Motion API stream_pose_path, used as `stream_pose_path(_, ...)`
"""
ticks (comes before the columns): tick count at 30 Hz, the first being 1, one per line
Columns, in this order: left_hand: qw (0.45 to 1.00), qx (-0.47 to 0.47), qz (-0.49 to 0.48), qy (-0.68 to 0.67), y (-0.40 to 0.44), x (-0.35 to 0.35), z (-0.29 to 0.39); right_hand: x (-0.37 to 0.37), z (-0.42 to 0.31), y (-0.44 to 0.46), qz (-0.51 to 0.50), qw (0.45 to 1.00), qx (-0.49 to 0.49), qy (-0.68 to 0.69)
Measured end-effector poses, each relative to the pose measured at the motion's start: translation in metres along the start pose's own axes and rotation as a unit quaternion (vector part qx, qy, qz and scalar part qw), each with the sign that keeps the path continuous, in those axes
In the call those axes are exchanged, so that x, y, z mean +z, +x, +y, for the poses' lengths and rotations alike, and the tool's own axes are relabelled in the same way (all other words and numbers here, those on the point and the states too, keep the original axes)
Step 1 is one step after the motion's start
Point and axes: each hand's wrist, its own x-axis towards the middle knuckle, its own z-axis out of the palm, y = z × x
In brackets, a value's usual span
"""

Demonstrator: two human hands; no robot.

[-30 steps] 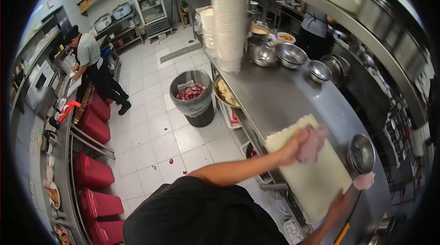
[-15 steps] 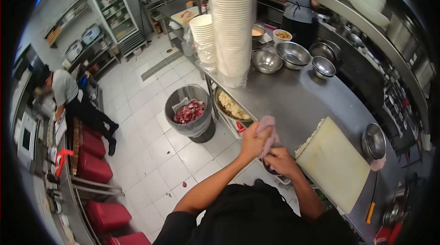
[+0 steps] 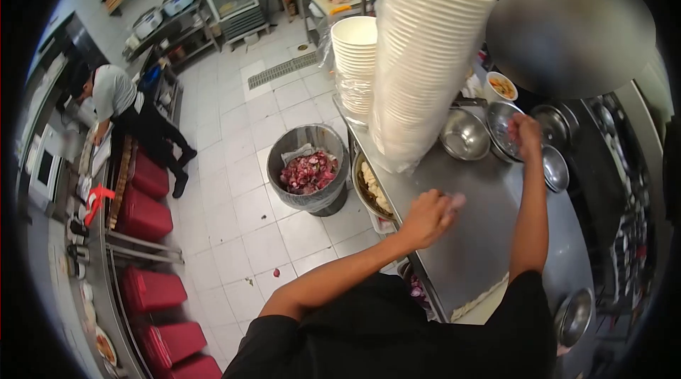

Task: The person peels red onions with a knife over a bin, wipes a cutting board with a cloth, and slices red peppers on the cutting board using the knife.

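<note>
My left hand [image 3: 427,220] is closed above the near edge of the steel counter [image 3: 479,226], with a small bit of pale pink cloth [image 3: 457,202] showing at its fingers. Stretched out farther, my right hand [image 3: 526,136] is over the near side of a steel bowl [image 3: 501,118]; its fingers are blurred and I cannot tell whether they hold anything. Left of it sits another steel bowl [image 3: 464,135], and a smaller bowl [image 3: 555,168] is just to its right. My right arm and body cover most of the pale cutting board [image 3: 489,308].
Tall stacks of white tubs in plastic [image 3: 429,60] stand at the counter's left edge. A lined bin [image 3: 306,198] with reddish scraps is on the tiled floor. A basin of pale food [image 3: 372,191] sits below the counter. Another person [image 3: 131,113] bends over the left-hand counter.
My hands, together on the pink cloth before, have parted. The right has reached forward to the bowls; the left has moved over the counter edge. My view has shifted, bringing the tub stacks closer.
</note>
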Motion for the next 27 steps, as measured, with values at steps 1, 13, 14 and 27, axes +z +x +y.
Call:
stream_pose_path(1,0.998,0.057,0.014,0.028,0.005,0.007,-0.007,-0.011,0.017,0.052,-0.020,0.999,-0.006,-0.048)
stream_pose_path(13,0.844,-0.525,0.070,-0.089,-0.120,-0.192,-0.118,-0.091,0.132,0.316,0.018,0.618,-0.301,-0.726)
stream_pose_path(14,0.856,-0.480,0.190,0.013,-0.175,-0.191,-0.159,-0.084,0.125,0.317,0.001,0.672,-0.268,-0.691)
stream_pose_path(27,0.569,-0.786,0.171,0.168,-0.434,-0.215,-0.086,-0.051,0.094,0.259,-0.083,0.635,-0.411,-0.649)
